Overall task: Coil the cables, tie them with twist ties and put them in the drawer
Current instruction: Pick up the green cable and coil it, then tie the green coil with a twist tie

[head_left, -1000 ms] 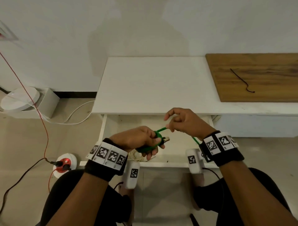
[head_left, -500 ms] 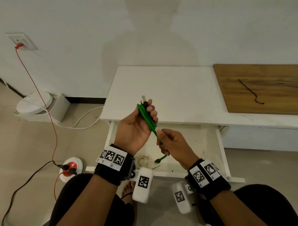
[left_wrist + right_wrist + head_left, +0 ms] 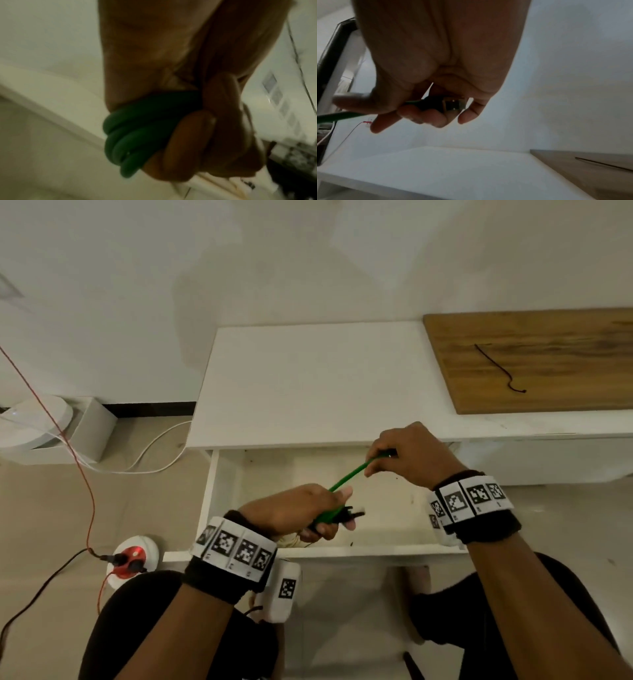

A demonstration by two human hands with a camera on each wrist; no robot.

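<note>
My left hand (image 3: 301, 513) grips a bundle of green cable (image 3: 130, 135) coils above the open white drawer (image 3: 308, 551); a black plug (image 3: 352, 513) sticks out past its fingers. A straight length of the green cable (image 3: 349, 475) runs up and right to my right hand (image 3: 407, 455), which pinches the cable's other end, a black plug with a metal tip (image 3: 447, 104). A dark twist tie (image 3: 498, 368) lies on the wooden board (image 3: 548, 337) at the back right. A pale coiled cable (image 3: 289, 539) shows in the drawer under my left hand.
The white table top (image 3: 308, 381) lies behind the drawer. On the floor at left are a white device (image 3: 34, 419), a white cord (image 3: 154, 450), a red wire (image 3: 75, 446) and a round power socket (image 3: 132, 556). My knees are below the drawer front.
My left hand has dropped from above the table edge to over the drawer with the coils. My right hand has risen up and right, drawing the free cable end taut.
</note>
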